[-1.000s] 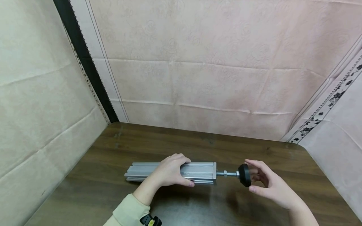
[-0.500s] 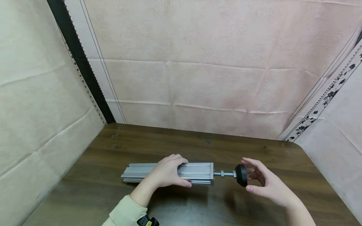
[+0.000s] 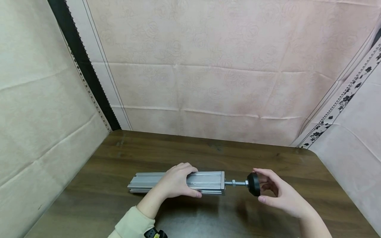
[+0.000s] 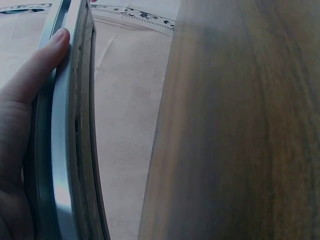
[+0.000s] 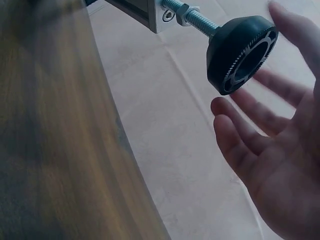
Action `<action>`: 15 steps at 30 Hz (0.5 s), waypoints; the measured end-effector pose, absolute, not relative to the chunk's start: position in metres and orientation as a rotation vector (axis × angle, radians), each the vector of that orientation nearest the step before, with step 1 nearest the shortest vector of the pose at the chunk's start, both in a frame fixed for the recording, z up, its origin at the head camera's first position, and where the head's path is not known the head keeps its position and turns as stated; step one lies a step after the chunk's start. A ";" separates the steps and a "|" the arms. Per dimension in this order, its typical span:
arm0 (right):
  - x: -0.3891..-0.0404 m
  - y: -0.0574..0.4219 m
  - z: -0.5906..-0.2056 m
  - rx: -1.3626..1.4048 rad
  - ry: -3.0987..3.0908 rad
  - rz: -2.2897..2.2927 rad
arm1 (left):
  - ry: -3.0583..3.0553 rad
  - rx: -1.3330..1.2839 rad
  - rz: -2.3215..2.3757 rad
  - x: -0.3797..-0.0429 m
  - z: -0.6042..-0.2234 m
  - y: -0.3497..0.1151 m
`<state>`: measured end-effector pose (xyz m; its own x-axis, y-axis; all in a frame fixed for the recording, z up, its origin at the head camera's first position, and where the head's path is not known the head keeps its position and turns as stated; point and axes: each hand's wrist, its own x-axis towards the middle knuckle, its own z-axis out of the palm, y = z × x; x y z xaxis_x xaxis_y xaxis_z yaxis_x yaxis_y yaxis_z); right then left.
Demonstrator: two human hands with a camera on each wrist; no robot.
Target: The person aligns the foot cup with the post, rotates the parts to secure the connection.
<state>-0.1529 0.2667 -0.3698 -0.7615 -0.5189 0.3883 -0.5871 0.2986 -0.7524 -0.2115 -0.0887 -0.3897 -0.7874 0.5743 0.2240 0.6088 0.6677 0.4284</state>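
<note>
My left hand (image 3: pixel 178 181) grips a long silver aluminium profile (image 3: pixel 208 178) from above, thumb along its near side. In the left wrist view the thumb presses against the grooved profile (image 4: pixel 62 125). A threaded rod (image 3: pixel 240 183) with a hex nut (image 5: pixel 186 15) sticks out of the profile's right end plate and carries a black levelling foot (image 3: pixel 254 184). My right hand (image 3: pixel 281 193) has its index finger and thumb at opposite edges of the foot, the other fingers loosely curved. In the right wrist view the foot (image 5: pixel 242 55) hides the index fingertip.
The brown wooden table (image 3: pixel 166 148) lies under both hands. Pale cloth (image 3: pixel 208 92) hangs behind it and on both sides, with a floral-edged strip (image 3: pixel 336 109) at the right. A small black device (image 3: pixel 155 233) sits at the left wrist.
Hands, profile and foot appear slightly farther left as the head view shifts. The right index finger lifted a little off the foot's top edge, then came back down. The left hand keeps its grip.
</note>
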 end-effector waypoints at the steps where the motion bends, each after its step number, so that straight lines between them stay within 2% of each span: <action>1: -0.153 0.267 -0.370 1.058 -2.478 1.487 | -2.807 -0.999 -0.762 -0.212 -0.390 -0.089; 8: -0.152 0.266 -0.369 0.909 -2.558 1.470 | -2.808 -1.000 -0.764 -0.213 -0.391 -0.089; 15: -0.155 0.265 -0.371 1.090 -2.445 1.535 | -2.807 -0.983 -0.753 -0.213 -0.393 -0.091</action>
<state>-0.1549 0.2648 -0.3708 -0.7490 -0.5313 0.3958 -0.5874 0.2562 -0.7677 -0.2128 -0.0912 -0.3926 -0.7923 0.5672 0.2247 0.6035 0.6747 0.4249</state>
